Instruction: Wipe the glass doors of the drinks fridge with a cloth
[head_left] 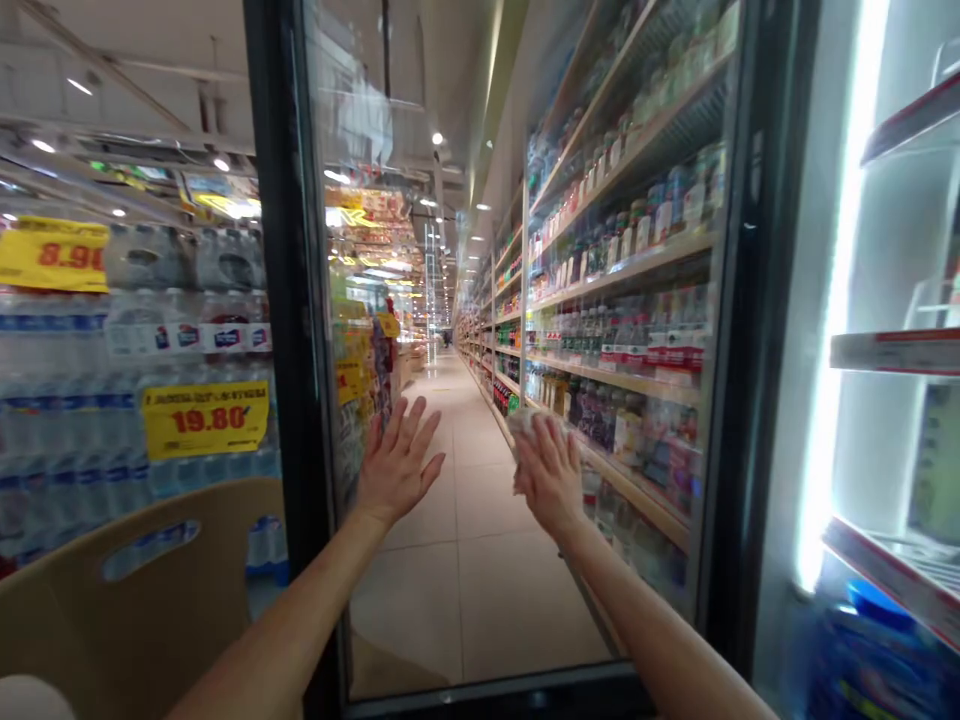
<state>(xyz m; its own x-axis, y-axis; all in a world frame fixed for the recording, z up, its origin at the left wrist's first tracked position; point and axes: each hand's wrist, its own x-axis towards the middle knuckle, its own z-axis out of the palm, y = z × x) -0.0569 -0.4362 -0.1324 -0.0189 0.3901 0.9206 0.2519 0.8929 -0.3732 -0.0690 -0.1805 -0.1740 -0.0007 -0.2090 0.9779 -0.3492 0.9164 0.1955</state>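
A glass door point(420, 620) with a black frame stands in front of me. My left hand point(397, 462) lies against its pane, palm forward and fingers spread, with nothing in it. On the right part of the pane, my right hand point(551, 470) presses a crumpled pale cloth point(525, 420) to the glass. Only the cloth's edges show around the fingers; the rest is hidden under the hand. Through or in the glass I see a long aisle with shelves of bottled drinks point(585, 325).
Right of the door are lit cooler shelves point(892, 352) and a blue container point(877, 650). Packs of bottled water point(75, 400) with yellow price signs point(206, 418) are stacked at left. A tan chair-like panel with a slot point(150, 600) stands at lower left.
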